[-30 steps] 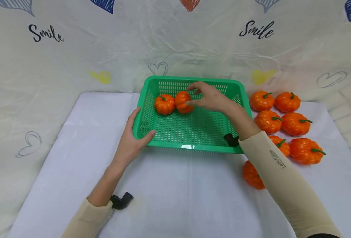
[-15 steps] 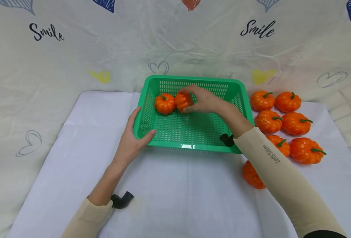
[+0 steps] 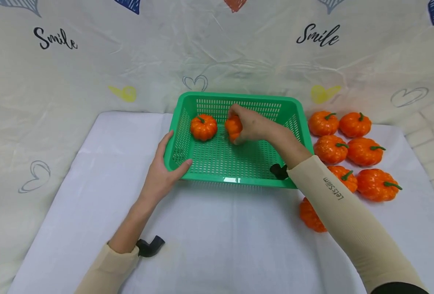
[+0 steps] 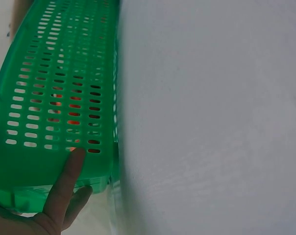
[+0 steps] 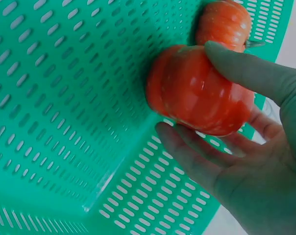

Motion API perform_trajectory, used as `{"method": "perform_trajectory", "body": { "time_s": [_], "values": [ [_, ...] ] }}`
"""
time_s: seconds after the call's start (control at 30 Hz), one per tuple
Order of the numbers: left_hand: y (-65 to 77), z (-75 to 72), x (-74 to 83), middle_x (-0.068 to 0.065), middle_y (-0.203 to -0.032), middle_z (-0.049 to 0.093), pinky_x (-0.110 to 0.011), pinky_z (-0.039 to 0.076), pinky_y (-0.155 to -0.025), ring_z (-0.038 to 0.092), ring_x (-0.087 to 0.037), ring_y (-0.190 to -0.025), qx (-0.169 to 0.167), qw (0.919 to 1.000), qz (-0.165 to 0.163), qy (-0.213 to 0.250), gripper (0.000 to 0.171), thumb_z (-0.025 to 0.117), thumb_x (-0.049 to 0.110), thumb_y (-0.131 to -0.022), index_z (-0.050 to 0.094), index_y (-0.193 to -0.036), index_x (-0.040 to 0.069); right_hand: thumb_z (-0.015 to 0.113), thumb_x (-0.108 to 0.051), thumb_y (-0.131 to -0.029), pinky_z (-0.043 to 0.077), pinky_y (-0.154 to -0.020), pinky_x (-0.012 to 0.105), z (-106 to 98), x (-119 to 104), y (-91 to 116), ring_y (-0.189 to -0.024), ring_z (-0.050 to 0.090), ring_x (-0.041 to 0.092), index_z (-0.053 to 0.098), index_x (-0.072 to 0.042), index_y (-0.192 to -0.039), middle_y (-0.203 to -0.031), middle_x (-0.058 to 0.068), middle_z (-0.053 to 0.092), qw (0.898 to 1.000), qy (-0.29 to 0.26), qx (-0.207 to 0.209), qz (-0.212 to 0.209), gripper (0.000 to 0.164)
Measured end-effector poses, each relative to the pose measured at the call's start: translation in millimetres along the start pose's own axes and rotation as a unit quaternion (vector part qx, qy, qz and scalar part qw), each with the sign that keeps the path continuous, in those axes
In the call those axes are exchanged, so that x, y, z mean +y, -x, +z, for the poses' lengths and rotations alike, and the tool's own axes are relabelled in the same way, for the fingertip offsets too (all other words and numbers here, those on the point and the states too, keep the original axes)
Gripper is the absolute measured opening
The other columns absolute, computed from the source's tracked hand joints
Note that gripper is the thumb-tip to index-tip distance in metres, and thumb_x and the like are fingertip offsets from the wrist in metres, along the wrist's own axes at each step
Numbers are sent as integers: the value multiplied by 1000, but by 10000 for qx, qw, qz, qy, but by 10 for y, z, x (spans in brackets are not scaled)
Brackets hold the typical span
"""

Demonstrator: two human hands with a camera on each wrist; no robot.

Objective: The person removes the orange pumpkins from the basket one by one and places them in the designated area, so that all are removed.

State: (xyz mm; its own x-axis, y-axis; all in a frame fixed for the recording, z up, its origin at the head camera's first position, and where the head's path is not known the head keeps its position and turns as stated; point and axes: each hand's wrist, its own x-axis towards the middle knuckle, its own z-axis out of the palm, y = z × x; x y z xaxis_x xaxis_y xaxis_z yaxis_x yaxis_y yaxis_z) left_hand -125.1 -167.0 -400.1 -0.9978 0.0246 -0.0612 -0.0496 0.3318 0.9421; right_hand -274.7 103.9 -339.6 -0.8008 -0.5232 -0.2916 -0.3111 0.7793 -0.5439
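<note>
My left hand (image 3: 159, 176) grips the near left corner of a green plastic basket (image 3: 209, 178), thumb over the rim. In the left wrist view, two fingers of the left hand (image 4: 62, 200) lie against the basket's slotted outer side. Inside the basket, my right hand (image 3: 252, 125) holds a small orange pumpkin (image 3: 233, 128). The right wrist view shows this glossy, ribbed pumpkin (image 5: 194, 93) between the thumb above and curled fingers below. A second pumpkin (image 3: 203, 128) with a green stem sits apart from it, toward the basket's left side.
Right of the basket, several more orange pumpkins (image 3: 366, 152) stand in rough rows on the white tablecloth (image 3: 217, 245). One pumpkin (image 3: 312, 216) nearer the front is partly hidden by the right sleeve (image 3: 349, 224). A printed sheet (image 3: 165, 49) hangs behind the table.
My right hand has closed round the right-hand pumpkin in the basket and shifted it slightly right, away from the other one. The left hand has stayed at the basket's corner.
</note>
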Motion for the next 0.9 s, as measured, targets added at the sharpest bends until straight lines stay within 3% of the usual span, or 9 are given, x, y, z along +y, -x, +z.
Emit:
{"method": "perform_trajectory", "body": {
  "time_s": [0.2,0.43,0.73,0.9],
  "values": [
    [-6,-6,9,6,-172,23,-54,33,-122,36,-25,-149,6,10000,1,-3,89,74,42,-94,17,-163,48,82,-11,-86,48,-109,52,-37,8,13,-131,49,36,36,-3,-156,-155,21,42,9991,160,-216,315,85],
    [4,-4,10,6,-172,24,-54,33,-122,36,-24,-149,5,10000,-14,13,89,74,41,-94,18,-163,47,81,-17,-87,53,-99,48,-56,0,66,-120,54,36,42,2,-150,-144,24,46,9982,228,-328,450,76],
    [9,11,5,4,-171,26,-53,38,-119,40,-26,-146,40,10000,-42,-52,89,74,42,-94,18,-163,46,79,-28,-88,52,-103,49,-237,-31,221,-121,54,35,42,-2,-149,-140,22,47,9981,-70,105,605,76],
    [-7,5,18,3,-171,27,-53,40,-117,42,-27,-144,49,9999,-34,-96,89,74,42,-94,18,-163,45,78,-36,-90,53,-102,49,-370,-78,344,-120,57,34,46,-4,-147,-142,19,52,9978,-280,415,443,73]
  ]
}}
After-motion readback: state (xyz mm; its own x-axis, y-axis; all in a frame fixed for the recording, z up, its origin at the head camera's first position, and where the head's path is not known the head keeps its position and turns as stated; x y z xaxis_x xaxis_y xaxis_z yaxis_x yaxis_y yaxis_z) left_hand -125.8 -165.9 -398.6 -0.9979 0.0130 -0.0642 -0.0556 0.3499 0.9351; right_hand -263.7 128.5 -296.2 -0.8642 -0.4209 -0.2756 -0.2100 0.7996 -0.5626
